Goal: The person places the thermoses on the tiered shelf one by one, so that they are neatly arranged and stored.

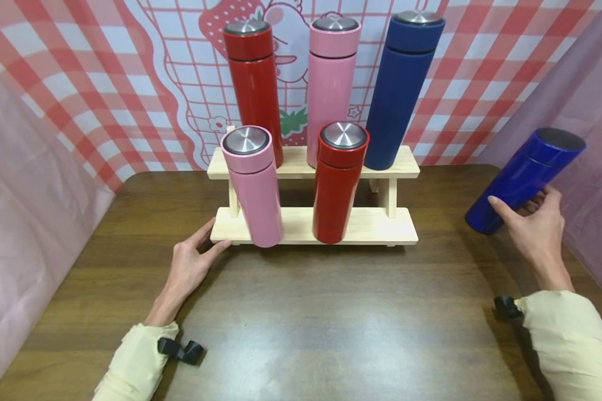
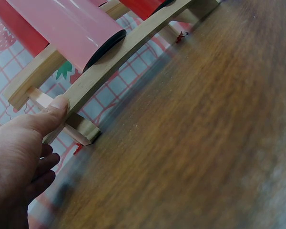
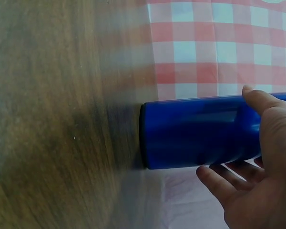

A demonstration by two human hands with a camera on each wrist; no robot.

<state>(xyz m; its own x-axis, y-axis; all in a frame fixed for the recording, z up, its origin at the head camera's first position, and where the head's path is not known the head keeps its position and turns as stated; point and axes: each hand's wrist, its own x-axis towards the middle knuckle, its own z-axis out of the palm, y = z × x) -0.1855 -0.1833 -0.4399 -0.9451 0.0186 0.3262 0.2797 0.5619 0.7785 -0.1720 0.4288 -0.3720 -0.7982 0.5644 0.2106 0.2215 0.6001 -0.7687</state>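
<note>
A wooden two-tier rack (image 1: 376, 225) stands at the back of the brown table (image 1: 331, 323). A red flask (image 1: 253, 83), a pink flask (image 1: 331, 83) and a navy flask (image 1: 401, 89) stand on its upper shelf. On the lower shelf stand a pink flask (image 1: 256, 189) and a red flask (image 1: 337, 184). My left hand (image 1: 215, 234) rests with straight fingers against the lower shelf's left front corner; in the left wrist view its thumb (image 2: 57, 104) presses the rack's edge (image 2: 114, 59). My right hand (image 1: 524, 214) grips a tilted blue flask (image 1: 527, 175) at the far right, thumb over and fingers under (image 3: 214, 179) the blue flask (image 3: 190, 131).
A red-and-white checked backdrop (image 1: 481, 67) hangs behind the rack. Pink cloth walls stand at the left (image 1: 25, 211) and right (image 1: 597, 111). The lower shelf is bare to the right of the red flask. Bare tabletop lies between my arms.
</note>
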